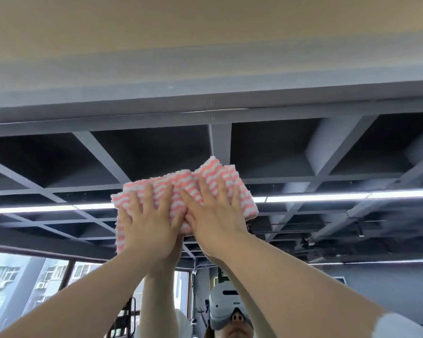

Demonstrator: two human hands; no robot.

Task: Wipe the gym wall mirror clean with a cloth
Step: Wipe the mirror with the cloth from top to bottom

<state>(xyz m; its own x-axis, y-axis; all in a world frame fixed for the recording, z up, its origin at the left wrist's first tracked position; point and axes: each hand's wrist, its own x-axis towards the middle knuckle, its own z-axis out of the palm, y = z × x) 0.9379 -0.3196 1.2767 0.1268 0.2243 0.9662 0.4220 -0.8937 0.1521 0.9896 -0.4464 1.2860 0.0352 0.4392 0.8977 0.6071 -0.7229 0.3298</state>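
A pink-and-white wavy-striped cloth (176, 184) is spread flat against the wall mirror (327, 154), high up near its top edge. My left hand (148, 224) presses on the cloth's left part, fingers spread. My right hand (214, 211) presses on its right part, fingers spread too. Both arms reach up from the bottom of the view. The two hands touch at the thumbs. The mirror shows the reflected dark grid ceiling and, below, my own reflected arms and headset.
A grey beam (205, 93) runs along the mirror's top edge, with a beige wall (205, 25) above it. The glass reflects strip lights (327, 197) and windows (22, 284) at lower left.
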